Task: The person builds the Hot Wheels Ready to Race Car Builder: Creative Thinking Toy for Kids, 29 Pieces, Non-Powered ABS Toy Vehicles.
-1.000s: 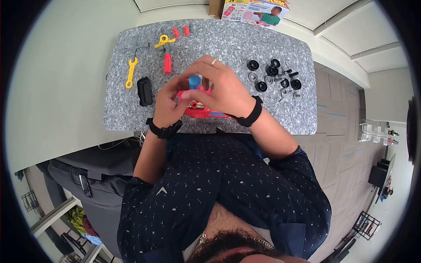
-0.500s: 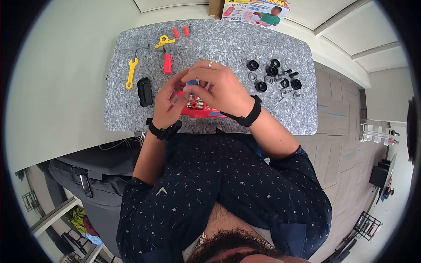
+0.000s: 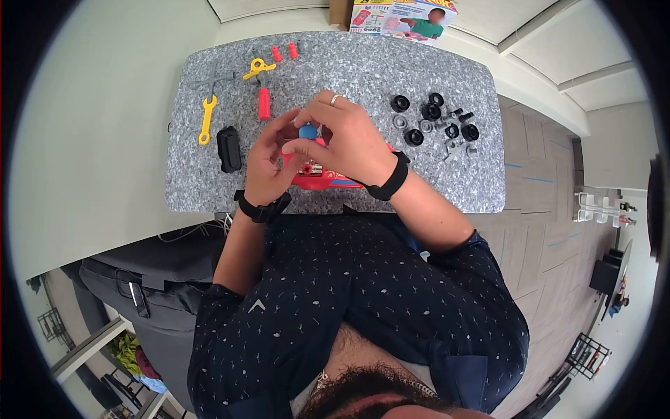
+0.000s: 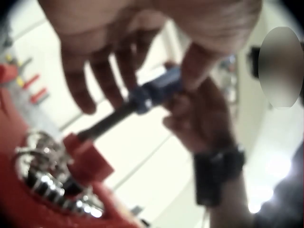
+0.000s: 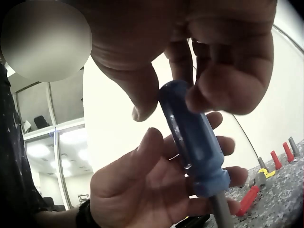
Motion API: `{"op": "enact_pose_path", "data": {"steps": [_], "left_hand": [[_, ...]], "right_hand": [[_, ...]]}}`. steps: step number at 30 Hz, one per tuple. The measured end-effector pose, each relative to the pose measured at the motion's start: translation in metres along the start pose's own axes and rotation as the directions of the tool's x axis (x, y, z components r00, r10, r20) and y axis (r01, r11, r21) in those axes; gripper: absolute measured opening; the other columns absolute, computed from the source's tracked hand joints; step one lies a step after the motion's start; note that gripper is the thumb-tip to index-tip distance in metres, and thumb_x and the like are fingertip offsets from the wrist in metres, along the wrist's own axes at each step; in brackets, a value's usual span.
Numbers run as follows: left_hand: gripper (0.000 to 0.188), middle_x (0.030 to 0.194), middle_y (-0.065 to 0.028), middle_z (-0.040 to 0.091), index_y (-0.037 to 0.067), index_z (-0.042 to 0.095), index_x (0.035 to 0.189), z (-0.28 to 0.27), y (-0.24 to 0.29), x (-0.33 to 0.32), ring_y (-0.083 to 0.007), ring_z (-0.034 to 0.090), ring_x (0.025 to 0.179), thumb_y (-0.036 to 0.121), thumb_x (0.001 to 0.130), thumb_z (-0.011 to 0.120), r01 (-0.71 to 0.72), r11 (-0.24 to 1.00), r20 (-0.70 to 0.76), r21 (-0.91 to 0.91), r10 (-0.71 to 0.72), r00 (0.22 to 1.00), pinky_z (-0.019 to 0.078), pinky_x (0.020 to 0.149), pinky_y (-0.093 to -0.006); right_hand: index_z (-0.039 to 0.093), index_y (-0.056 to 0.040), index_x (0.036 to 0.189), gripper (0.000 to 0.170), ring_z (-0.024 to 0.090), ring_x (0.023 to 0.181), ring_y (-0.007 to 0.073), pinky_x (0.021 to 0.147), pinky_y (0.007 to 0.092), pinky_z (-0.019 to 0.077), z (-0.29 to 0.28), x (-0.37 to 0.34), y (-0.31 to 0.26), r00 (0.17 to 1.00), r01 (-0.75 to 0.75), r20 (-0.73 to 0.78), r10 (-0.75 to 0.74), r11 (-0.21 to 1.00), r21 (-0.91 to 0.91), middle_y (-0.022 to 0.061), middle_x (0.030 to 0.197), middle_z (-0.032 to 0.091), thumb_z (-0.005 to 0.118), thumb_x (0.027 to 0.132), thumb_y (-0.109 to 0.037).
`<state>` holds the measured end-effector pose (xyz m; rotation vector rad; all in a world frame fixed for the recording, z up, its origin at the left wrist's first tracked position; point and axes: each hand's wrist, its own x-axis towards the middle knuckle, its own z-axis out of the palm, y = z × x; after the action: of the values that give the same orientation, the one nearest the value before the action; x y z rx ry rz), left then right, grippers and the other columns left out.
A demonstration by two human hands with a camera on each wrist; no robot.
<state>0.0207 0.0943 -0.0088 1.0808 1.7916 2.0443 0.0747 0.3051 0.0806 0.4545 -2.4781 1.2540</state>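
Note:
A toy screwdriver with a blue handle (image 5: 192, 133) and grey shaft (image 4: 107, 123) stands tilted, its lower end at a red block (image 4: 90, 159) beside the chrome engine (image 4: 42, 159) of a red toy car (image 3: 310, 183). My right hand (image 3: 357, 143) pinches the handle's top between thumb and fingers. Around the handle lower down, my left hand (image 3: 265, 167) is held loosely, fingers spread behind it and thumb off to one side. Both hands hide much of the car in the head view.
Yellow wrench (image 3: 207, 120), red-handled hammer (image 3: 264, 103) and black piece (image 3: 229, 149) lie on the left. Several black wheels (image 3: 431, 112) and small grey parts (image 3: 455, 148) are at right. Two red pieces (image 3: 276, 54) sit near the far edge, and a toy box (image 3: 405, 19) stands beyond.
My right fingers covered most of the blue handle half a second ago and have since shifted, showing its round top again. The left hand stays nearly in place beside it.

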Motion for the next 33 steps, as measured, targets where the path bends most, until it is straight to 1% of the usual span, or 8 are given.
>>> {"op": "enact_pose_path", "data": {"steps": [5,8,11,14,17,20,26,33], "left_hand": [[0.063,0.150,-0.0147,0.067,-0.001,0.043,0.170,-0.006,-0.016,-0.004,-0.0235,0.067,0.138,0.003,0.111,0.067,0.063,0.982,-0.035,-0.179,-0.070,0.997,0.0535,0.118,-0.0422],[0.064,0.150,-0.0151,0.067,0.001,0.045,0.169,-0.001,-0.006,-0.002,-0.0242,0.066,0.139,0.008,0.111,0.070,0.028,0.991,-0.069,-0.128,-0.038,0.997,0.0523,0.119,-0.0428],[0.077,0.152,-0.0152,0.066,0.003,0.048,0.167,-0.004,-0.012,-0.004,-0.0240,0.064,0.142,0.023,0.103,0.085,0.043,0.995,-0.030,-0.086,-0.046,0.999,0.0510,0.120,-0.0429],[0.102,0.153,-0.0170,0.065,0.003,0.050,0.165,-0.011,0.011,-0.002,-0.0298,0.065,0.142,0.036,0.083,0.102,0.113,0.949,0.150,0.296,-0.163,0.975,0.0513,0.118,-0.0452],[0.115,0.150,-0.0183,0.067,0.004,0.052,0.161,-0.017,-0.004,-0.011,-0.0385,0.066,0.138,0.039,0.067,0.108,0.111,0.816,0.192,0.567,-0.262,0.946,0.0529,0.115,-0.0488],[0.109,0.147,-0.0189,0.068,0.005,0.055,0.157,-0.016,-0.022,-0.024,-0.0445,0.065,0.136,0.037,0.066,0.106,0.184,0.803,0.087,0.567,-0.281,0.956,0.0539,0.114,-0.0516],[0.098,0.140,-0.0164,0.071,0.008,0.059,0.151,-0.018,-0.024,-0.026,-0.0384,0.072,0.130,0.031,0.069,0.108,0.110,0.757,0.136,0.643,-0.255,0.957,0.0570,0.110,-0.0476],[0.099,0.146,-0.0146,0.069,0.007,0.060,0.150,-0.017,-0.025,-0.025,-0.0383,0.071,0.132,0.033,0.068,0.109,0.175,0.787,0.089,0.592,-0.280,0.956,0.0566,0.112,-0.0483]], "right_hand": [[0.080,-0.0052,0.113,0.026,0.074,0.091,0.0345,0.080,0.0434,0.0624,0.008,0.002,0.005,0.987,0.152,-0.076,-0.141,0.975,0.161,0.0126,0.111,0.075,0.090,0.091,-0.016],[0.080,-0.0048,0.112,0.024,0.073,0.083,0.0325,0.076,0.0419,0.0619,0.008,-0.001,0.010,0.996,0.082,-0.042,-0.077,0.988,0.129,0.0117,0.109,0.075,0.089,0.092,-0.015],[0.080,-0.0046,0.111,0.022,0.073,0.079,0.0316,0.075,0.0406,0.0614,0.008,0.000,0.009,0.999,0.033,-0.047,-0.027,0.990,0.134,0.0117,0.107,0.075,0.088,0.092,-0.013],[0.083,-0.0067,0.113,0.022,0.075,0.081,0.0248,0.072,0.0348,0.0623,0.002,0.001,0.010,0.998,0.055,0.013,-0.057,0.990,0.132,0.0105,0.114,0.079,0.090,0.093,-0.012],[0.083,-0.0060,0.114,0.022,0.078,0.086,0.0270,0.075,0.0358,0.0636,0.002,0.001,0.014,0.989,0.145,0.006,-0.147,0.979,0.143,0.0102,0.114,0.081,0.089,0.094,-0.011],[0.084,-0.0060,0.118,0.024,0.081,0.095,0.0292,0.080,0.0379,0.0655,0.005,0.001,0.021,0.975,0.221,-0.006,-0.222,0.965,0.141,0.0109,0.117,0.082,0.087,0.094,-0.008],[0.083,-0.0075,0.120,0.028,0.079,0.103,0.0368,0.088,0.0435,0.0644,0.007,0.000,0.018,0.986,0.130,0.072,-0.150,0.964,0.231,0.0126,0.117,0.082,0.085,0.092,-0.009],[0.082,-0.0077,0.120,0.029,0.078,0.104,0.0358,0.088,0.0445,0.0636,0.002,-0.001,0.014,0.994,0.052,0.095,-0.063,0.992,0.111,0.0117,0.115,0.082,0.085,0.091,-0.009]]}}
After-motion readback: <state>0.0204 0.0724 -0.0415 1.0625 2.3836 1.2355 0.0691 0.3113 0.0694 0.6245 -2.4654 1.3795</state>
